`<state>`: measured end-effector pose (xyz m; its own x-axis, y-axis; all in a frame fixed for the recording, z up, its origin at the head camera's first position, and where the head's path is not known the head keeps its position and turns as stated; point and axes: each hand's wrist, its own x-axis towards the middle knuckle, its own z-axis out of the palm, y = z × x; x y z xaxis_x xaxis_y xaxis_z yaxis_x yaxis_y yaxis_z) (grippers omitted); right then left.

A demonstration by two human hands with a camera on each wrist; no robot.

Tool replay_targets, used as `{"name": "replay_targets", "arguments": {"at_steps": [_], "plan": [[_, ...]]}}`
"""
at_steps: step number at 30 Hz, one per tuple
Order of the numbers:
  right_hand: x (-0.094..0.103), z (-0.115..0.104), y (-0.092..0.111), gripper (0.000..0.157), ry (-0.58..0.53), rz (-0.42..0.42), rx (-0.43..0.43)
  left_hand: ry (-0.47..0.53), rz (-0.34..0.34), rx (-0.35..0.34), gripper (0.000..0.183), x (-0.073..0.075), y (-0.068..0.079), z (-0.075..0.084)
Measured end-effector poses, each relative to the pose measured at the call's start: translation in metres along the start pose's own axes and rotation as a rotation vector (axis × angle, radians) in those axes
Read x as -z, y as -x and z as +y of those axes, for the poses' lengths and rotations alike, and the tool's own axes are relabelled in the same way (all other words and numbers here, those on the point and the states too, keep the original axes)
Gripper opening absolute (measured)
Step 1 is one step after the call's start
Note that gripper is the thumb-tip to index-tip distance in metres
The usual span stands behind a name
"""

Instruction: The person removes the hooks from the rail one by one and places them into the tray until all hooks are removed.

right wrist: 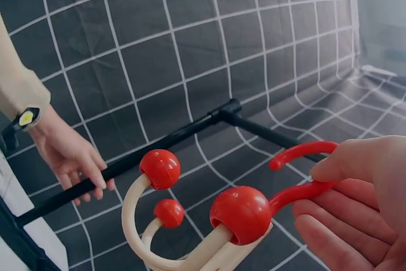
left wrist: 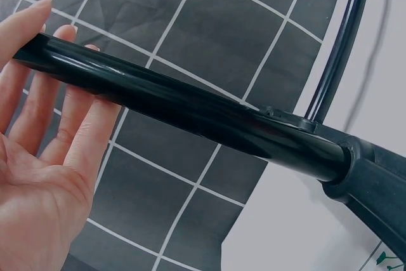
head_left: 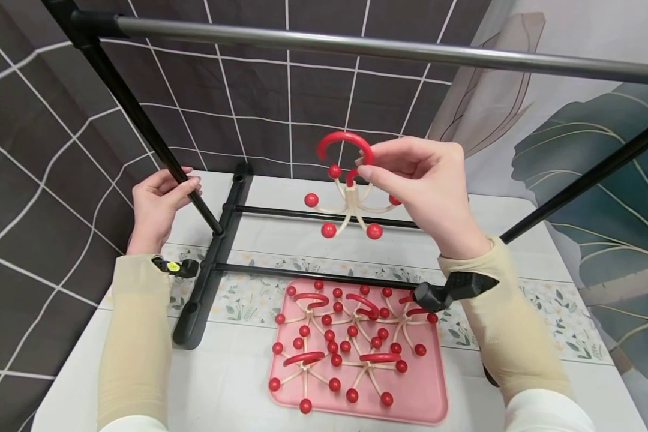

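Observation:
Up in front of the back wall, my right hand (head_left: 429,183) pinches the red hook of a multi-armed hanger (head_left: 352,198). The hanger has cream curved arms tipped with red balls, which hang below the hook. In the right wrist view, thumb and fingers meet on the open red hook (right wrist: 303,150). My left hand (head_left: 155,207) holds a slanting black upright pole (head_left: 140,129) of a rack low down, near its foot. The left wrist view shows the thumb on one side of the pole (left wrist: 158,96) and the fingers behind it.
A pink tray (head_left: 429,402) on the white table holds several more such hangers (head_left: 305,366), with red hooks and balls. The rack's grey top bar (head_left: 356,48) spans above both hands. Its black foot (head_left: 194,318) and lower crossbars (head_left: 302,273) stand behind the tray.

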<state>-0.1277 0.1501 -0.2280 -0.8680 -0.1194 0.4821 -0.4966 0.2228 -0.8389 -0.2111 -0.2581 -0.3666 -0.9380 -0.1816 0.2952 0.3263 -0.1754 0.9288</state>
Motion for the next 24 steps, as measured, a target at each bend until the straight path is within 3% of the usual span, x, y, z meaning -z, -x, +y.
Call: {"name": "replay_targets", "arguments": {"at_steps": [10, 24], "plan": [[0.024, 0.019, 0.025, 0.02, 0.041, -0.021, -0.084, 0.007, -0.002, 0.006, 0.025, -0.001, 0.0, 0.0], [0.044, 0.033, 0.055, 0.021, 0.063, -0.042, -0.138, 0.027, -0.007, -0.003, 0.025, -0.001, 0.0, 0.0]]}}
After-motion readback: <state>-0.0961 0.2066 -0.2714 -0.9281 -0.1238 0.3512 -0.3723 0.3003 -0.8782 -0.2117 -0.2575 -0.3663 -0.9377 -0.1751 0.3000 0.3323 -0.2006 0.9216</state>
